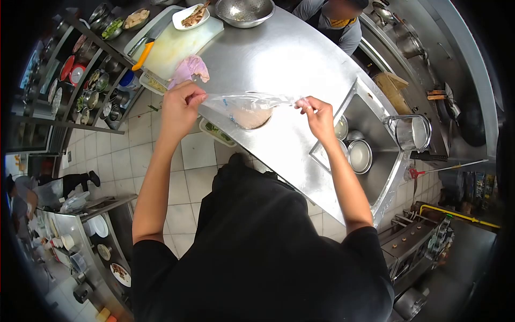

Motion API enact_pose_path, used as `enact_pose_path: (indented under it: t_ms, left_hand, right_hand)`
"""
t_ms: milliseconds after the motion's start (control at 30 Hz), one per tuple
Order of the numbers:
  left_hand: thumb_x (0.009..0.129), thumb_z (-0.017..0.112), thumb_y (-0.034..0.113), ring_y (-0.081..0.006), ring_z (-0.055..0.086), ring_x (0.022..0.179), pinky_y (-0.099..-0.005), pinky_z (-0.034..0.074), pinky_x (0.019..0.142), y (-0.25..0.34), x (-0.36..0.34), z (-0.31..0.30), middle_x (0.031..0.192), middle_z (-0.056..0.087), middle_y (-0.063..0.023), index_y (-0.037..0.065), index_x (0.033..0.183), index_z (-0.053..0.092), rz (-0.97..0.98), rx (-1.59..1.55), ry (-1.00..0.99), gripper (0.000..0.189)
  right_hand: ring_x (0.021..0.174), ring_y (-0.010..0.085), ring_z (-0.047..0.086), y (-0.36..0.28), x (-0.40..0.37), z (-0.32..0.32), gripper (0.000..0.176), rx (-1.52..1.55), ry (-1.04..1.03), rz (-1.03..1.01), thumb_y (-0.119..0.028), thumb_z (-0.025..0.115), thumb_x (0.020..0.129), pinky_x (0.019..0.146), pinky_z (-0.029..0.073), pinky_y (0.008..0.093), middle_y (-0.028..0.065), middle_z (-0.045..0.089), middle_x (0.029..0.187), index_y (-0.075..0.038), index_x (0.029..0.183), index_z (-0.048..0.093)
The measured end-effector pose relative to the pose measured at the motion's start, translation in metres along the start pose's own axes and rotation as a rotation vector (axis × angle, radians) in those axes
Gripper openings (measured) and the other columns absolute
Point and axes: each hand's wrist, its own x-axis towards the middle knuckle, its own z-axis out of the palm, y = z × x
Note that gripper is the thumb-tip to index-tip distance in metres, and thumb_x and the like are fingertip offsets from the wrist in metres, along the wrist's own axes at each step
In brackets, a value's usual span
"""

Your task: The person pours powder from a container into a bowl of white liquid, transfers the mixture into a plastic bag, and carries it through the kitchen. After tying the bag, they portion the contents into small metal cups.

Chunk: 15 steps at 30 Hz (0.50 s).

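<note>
A clear plastic bag with blue print is stretched between my two hands above the steel counter. My left hand pinches its left end, fingers closed. At the other end, my right hand grips the bunched plastic between thumb and fingers. Below and partly behind the bag, a round bowl with pale brownish contents stands near the counter's front edge. A crumpled pink cloth lies just beyond my left hand.
At the back left are a cutting board, an orange-handled knife and a white dish of food. A steel colander stands behind. The sink holds several bowls on the right. Another person is across the counter.
</note>
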Motion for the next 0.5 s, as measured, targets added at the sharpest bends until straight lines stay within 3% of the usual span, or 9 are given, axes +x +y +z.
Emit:
enact_pose_path:
  t_ms: [67, 167, 200, 500]
  left_hand:
    - [0.073, 0.060, -0.004, -0.0159, 0.048, 0.057, -0.0254, 0.038, 0.056, 0.007, 0.001, -0.004, 0.065, 0.051, -0.0083, -0.005, 0.076, 0.057, 0.073, 0.024, -0.036, 0.004]
    - [0.073, 0.059, -0.005, -0.0170, 0.047, 0.057, -0.0251, 0.039, 0.057, 0.008, 0.003, -0.005, 0.065, 0.051, -0.0086, -0.005, 0.078, 0.057, 0.132, -0.035, -0.036, 0.005]
    - [0.073, 0.059, -0.005, -0.0170, 0.047, 0.057, -0.0251, 0.039, 0.057, 0.007, 0.003, -0.006, 0.065, 0.051, -0.0086, -0.005, 0.078, 0.057, 0.133, -0.034, -0.032, 0.005]
    - [0.073, 0.060, -0.007, -0.0119, 0.050, 0.064, -0.0233, 0.041, 0.059, 0.006, -0.003, 0.005, 0.071, 0.055, -0.0058, -0.004, 0.076, 0.058, -0.115, -0.182, -0.087, 0.005]
  right_hand:
    - [0.057, 0.0153, 0.050, -0.007, 0.008, -0.002, 0.020, 0.033, 0.133, -0.100, -0.018, 0.063, 0.084, 0.056, 0.041, 0.0270, 0.0087, 0.056, 0.067, 0.001, 0.083, 0.063]
    - [0.063, 0.0160, 0.052, -0.021, 0.018, -0.012, 0.019, -0.085, 0.127, -0.234, -0.016, 0.060, 0.085, 0.060, 0.042, 0.0263, 0.0104, 0.057, 0.070, 0.003, 0.082, 0.063]
    - [0.068, 0.0163, 0.054, -0.022, 0.018, -0.013, 0.020, -0.075, 0.110, -0.193, -0.016, 0.059, 0.086, 0.063, 0.043, 0.0258, 0.0101, 0.060, 0.074, 0.003, 0.082, 0.063]
    - [0.071, 0.0164, 0.055, -0.022, 0.023, -0.009, 0.021, 0.039, 0.123, -0.199, -0.016, 0.059, 0.087, 0.068, 0.043, 0.0249, 0.0092, 0.062, 0.081, 0.004, 0.083, 0.062]
